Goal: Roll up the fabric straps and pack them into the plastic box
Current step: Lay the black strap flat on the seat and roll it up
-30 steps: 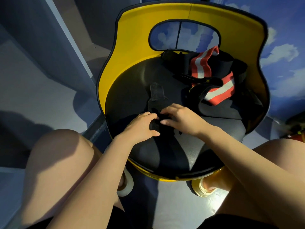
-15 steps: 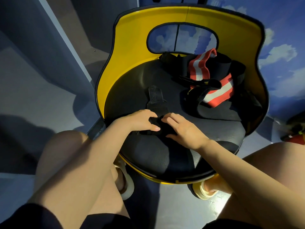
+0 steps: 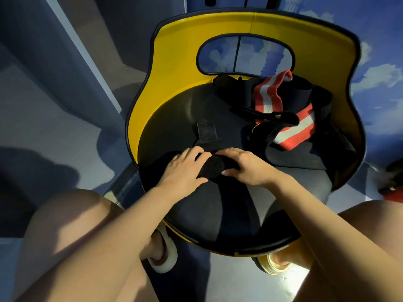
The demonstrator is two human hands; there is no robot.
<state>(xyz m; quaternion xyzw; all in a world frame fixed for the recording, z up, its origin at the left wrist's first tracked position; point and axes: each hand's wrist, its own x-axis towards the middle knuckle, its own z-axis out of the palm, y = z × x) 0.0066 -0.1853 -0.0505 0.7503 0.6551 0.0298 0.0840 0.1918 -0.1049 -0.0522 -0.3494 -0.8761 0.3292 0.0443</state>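
Left hand: the left hand (image 3: 185,168) lay on the black seat (image 3: 218,214) of the chair, fingers curled against the 9 o'clock side of a black strap roll (image 3: 212,167), thumb tucked under toward the roll.
Right hand: the right hand (image 3: 246,166) gripped the roll from its 3 o'clock side, fingers arched over the top and thumb pressed at the lower edge.
Black strap: the rolled part sat between both hands near the seat's centre; its loose tail (image 3: 206,132) ran out flat toward 12 o'clock.
Other straps: a tangled heap of black straps and a red strap with white stripe (image 3: 290,127) lay at 2 o'clock on the seat, well apart from the hands, against the yellow backrest (image 3: 174,62).
Box: no plastic box could be told in this view.
Change: half a second before, the hands lay flatter on the strap with little roll showing; by this moment a round end of the roll faced the camera between them, and the tail looked shorter. The heap at 2 o'clock had not moved.
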